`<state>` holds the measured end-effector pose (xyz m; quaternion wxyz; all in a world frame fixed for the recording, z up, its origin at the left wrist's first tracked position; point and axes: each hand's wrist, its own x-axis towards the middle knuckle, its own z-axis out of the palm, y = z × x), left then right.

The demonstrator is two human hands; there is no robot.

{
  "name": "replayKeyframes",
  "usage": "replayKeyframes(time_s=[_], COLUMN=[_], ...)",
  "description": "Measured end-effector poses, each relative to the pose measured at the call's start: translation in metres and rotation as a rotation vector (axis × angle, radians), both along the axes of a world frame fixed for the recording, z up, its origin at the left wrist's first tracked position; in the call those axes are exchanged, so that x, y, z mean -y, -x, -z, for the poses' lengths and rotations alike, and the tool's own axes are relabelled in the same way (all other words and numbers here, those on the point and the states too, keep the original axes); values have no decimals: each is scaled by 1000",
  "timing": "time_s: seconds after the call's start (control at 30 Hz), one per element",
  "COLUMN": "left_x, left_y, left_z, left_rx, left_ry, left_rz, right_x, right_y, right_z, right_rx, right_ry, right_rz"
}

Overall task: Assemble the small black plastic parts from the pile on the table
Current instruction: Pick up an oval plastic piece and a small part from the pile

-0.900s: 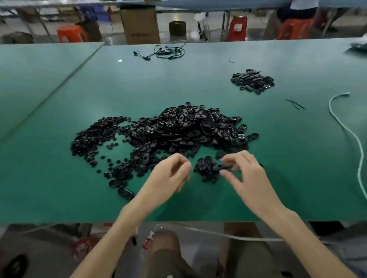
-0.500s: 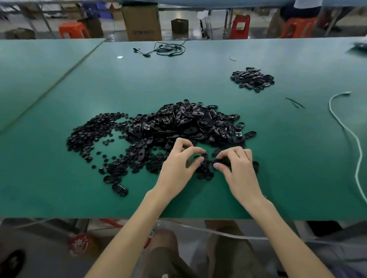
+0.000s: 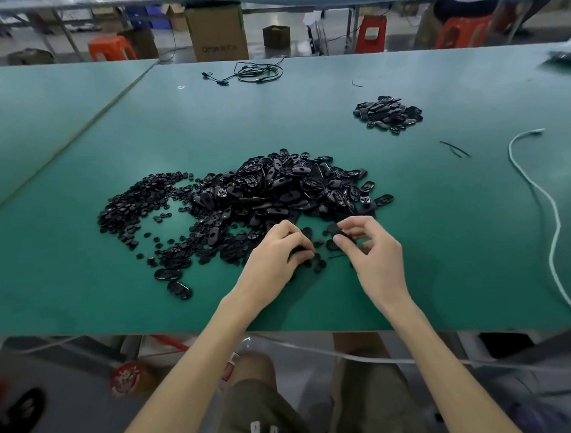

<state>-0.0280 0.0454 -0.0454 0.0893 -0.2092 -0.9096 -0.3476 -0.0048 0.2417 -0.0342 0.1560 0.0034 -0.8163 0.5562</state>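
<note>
The right hand (image 3: 374, 255) pinches a black part (image 3: 338, 231) in its fingers. The left hand (image 3: 274, 260) curls closed over small parts (image 3: 315, 260) at the pile's (image 3: 276, 187) near edge on the table (image 3: 440, 243).

The main pile of parts (image 3: 276, 190) lies mid-table (image 3: 441, 275), spreading toward the left edge. A smaller pile (image 3: 387, 114) sits behind it toward the right edge. A coiled cable (image 3: 256, 73) lies at the far edge; a cord (image 3: 549, 213) runs along the right edge.

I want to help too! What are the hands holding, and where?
The right hand pinches a small black plastic part by its edges. The left hand curls over small parts; any hold is hidden.
</note>
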Motion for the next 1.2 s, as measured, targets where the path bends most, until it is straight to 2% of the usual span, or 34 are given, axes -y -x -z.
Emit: replayKeyframes(time_s=[0.13,0.23,0.33,0.43,0.53,0.67,0.77,1.0,1.2], left_x=[-1,-1,-1,-1,0,2,5,7,10], left_y=[1,1,0,1,2,3,4,2,0], left_z=[0,-1,-2,-3,-4,-5,-6,-11,-12], left_rx=[-16,-62,-107,-94,-64,-11,43,90,130], left_ry=[-1,22,43,25,-3,-88,-242,-382,-479], left_rz=[-59,-81,-82,-84,-69,-87,-140,-145,-168], right_x=[4,2,2,13,24,26,24,18,21], right_y=[0,0,1,-3,-5,-2,1,0,-2], right_z=[-3,-8,-12,-12,-2,7,9,10,10], right_rx=[-7,-29,-33,24,77,70,67,57,76], right_ry=[7,27,129,295,330,334,285,556,556], right_rz=[-50,-4,28,-87,-92,63,37,39,38])
